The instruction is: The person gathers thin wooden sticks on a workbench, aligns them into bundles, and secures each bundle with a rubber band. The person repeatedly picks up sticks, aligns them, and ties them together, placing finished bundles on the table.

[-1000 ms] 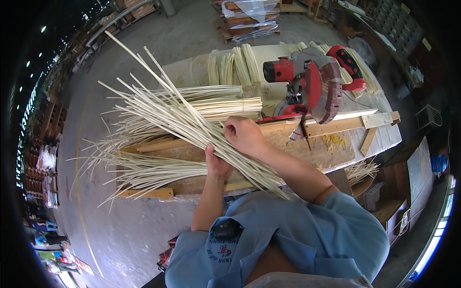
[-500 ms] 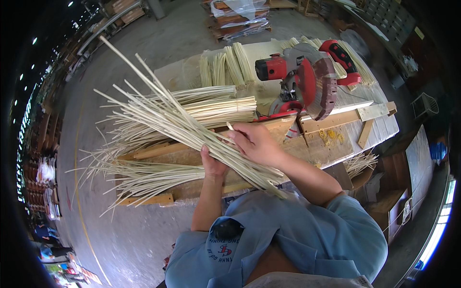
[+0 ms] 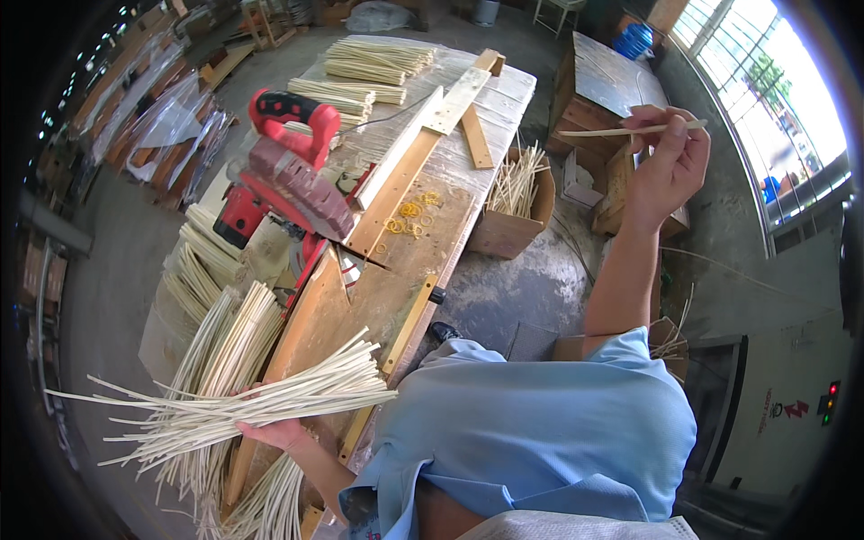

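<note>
A loose bundle of pale rattan sticks (image 3: 315,396) lies across my left hand (image 3: 277,434), which is closed round it from below at the near left of the workbench. The bundle's ends fan out toward the left. Out to the right, raised away from the bench, my right hand (image 3: 664,171) pinches a single short rattan stick (image 3: 589,133) between thumb and fingers. More rattan bundles (image 3: 241,337) rest on the bench under and beyond the held one, partly covered by it. Another loose bunch (image 3: 274,499) sits nearer me, below my left forearm.
A red mitre saw (image 3: 301,189) stands on the bench beside a wooden fence (image 3: 396,193). Yellow rubber bands (image 3: 409,216) are scattered near it. Tied rattan stacks (image 3: 378,58) occupy the far end. Right of the bench, a cardboard box (image 3: 508,236) holds short stick pieces.
My view has swung to the right. My right hand has left the bundle and moved far out to the right with one stick; my left hand still holds the bundle.
</note>
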A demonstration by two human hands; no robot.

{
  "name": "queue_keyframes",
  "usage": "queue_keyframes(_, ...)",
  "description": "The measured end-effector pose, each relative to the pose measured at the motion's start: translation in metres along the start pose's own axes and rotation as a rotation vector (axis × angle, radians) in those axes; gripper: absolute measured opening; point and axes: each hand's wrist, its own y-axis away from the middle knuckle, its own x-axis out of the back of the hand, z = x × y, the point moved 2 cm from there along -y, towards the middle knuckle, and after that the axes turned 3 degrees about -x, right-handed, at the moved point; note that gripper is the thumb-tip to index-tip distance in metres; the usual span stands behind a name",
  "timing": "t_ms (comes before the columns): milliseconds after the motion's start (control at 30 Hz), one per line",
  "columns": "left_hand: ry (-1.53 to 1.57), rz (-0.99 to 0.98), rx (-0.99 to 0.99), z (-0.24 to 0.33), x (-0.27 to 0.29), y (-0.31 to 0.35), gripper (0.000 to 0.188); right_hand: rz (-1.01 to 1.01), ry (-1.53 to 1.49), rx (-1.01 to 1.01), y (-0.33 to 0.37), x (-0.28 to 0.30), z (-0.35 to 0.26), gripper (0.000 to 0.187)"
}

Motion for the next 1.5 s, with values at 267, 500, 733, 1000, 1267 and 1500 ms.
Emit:
queue_keyframes(267,-0.034,-0.101,-0.014,0.004,-0.031,-0.017,0.067,0.053,0.316,-0.160,0.024,0.072,0.217,0.018)
queue_keyframes(500,-0.104,0.041,-0.025,0.007,-0.021,-0.010,0.075,-0.435,0.864,-0.767,0.160,0.024,0.290,0.048)
queue_keyframes(733,-0.090,0.100,-0.096,-0.006,-0.029,0.003,0.063,-1.027,-0.510,-0.354,0.261,-0.121,-0.022,0.008)
queue_keyframes(1000,-0.383,0.192,-0.252,0.023,-0.096,0.006,0.057,-1.671,-0.740,-0.248,0.274,-0.257,-0.166,0.093)
queue_keyframes(1267,-0.964,-0.003,-0.267,0.049,-0.138,0.015,0.052,-1.591,-1.245,-0.691,0.255,-0.284,-0.220,0.102)
queue_keyframes(1500,-0.938,-0.112,-0.346,0.040,-0.117,0.014,0.053,-1.468,-1.437,-0.768,0.257,-0.276,-0.219,0.111)
